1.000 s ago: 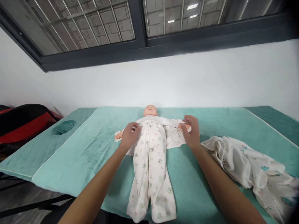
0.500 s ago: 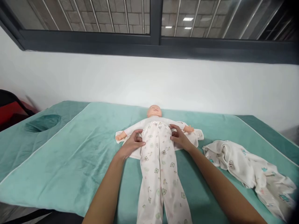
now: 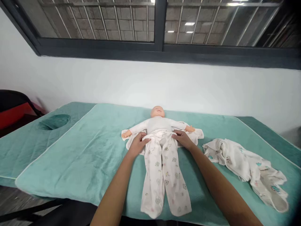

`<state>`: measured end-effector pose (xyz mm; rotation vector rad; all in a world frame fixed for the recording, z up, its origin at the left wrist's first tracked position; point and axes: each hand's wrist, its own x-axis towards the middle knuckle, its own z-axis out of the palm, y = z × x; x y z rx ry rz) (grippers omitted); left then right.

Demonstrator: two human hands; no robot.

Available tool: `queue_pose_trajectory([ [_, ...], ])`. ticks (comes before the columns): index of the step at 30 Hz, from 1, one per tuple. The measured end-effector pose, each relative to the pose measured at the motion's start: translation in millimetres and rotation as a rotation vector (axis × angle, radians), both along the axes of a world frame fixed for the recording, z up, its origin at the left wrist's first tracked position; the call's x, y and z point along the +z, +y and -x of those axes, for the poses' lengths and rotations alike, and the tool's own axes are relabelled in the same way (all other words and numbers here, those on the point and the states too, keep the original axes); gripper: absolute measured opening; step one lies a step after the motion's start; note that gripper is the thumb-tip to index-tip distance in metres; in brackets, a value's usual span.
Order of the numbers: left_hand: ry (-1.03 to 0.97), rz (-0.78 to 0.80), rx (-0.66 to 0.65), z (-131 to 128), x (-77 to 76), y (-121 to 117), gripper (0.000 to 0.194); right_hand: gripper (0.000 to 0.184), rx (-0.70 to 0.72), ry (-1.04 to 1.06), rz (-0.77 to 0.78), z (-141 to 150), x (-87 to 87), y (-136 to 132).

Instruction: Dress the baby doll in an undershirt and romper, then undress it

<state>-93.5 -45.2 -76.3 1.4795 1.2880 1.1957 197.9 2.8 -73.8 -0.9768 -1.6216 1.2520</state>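
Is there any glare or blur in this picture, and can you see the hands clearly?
Head view: bright light patches show in the window; the right-hand corners fade to black; the left hand, right hand and patterned trousers look fairly clear, though their small prints are soft.

The left hand [image 3: 138,144] is held with its thumb and fingers curled inward, its fingertips turned toward the right hand [image 3: 184,139], which is set opposite at nearly the same height with its own digits bent in toward the left, a gap being left between the two. Behind each hand, the left wrist [image 3: 130,156] and the right wrist [image 3: 193,150] are kept nearly in line with the bare left forearm [image 3: 116,190] and right forearm [image 3: 218,180], both of which are stretched forward and angled inward.
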Motion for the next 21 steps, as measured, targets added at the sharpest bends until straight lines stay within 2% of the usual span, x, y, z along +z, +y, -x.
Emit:
queue_pose_trajectory([
  [3,-0.006,0.032,0.002,1.7,3.0,-4.2,0.034,0.037,-0.089,0.168,0.059,0.9,1.8,-12.2],
  [6,-0.048,0.107,-0.193,7.7,11.4,-11.1,0.036,0.042,-0.091,0.191,0.149,0.0,1.7,-21.6],
  [8,-0.077,0.157,-0.335,11.7,16.5,-16.4,0.051,0.044,-0.060,0.136,0.155,-4.3,3.2,-26.7],
  [10,-0.102,0.192,-0.411,13.8,18.9,-21.0,0.064,0.039,0.016,0.053,0.116,-11.2,7.2,-32.9],
  [12,-0.068,0.189,-0.395,13.8,17.8,-24.6,0.060,0.036,0.131,-0.066,0.069,-18.1,12.9,-41.3],
  [14,0.010,0.165,-0.358,12.3,13.6,-27.5,0.046,0.046,0.205,-0.190,0.039,-21.7,17.7,-51.2],
  [16,0.090,0.133,-0.301,10.3,7.5,-30.7,0.032,0.046,0.180,-0.271,0.017,-20.1,19.2,-60.5],
  [18,0.133,0.082,-0.201,8.3,1.5,-34.6,0.028,0.035,0.115,-0.296,-0.028,-14.1,16.6,-67.0],
  [21,0.100,0.025,-0.021,4.8,-3.0,-40.7,0.023,0.028,-0.004,-0.185,-0.078,-3.1,7.1,-69.7],
])
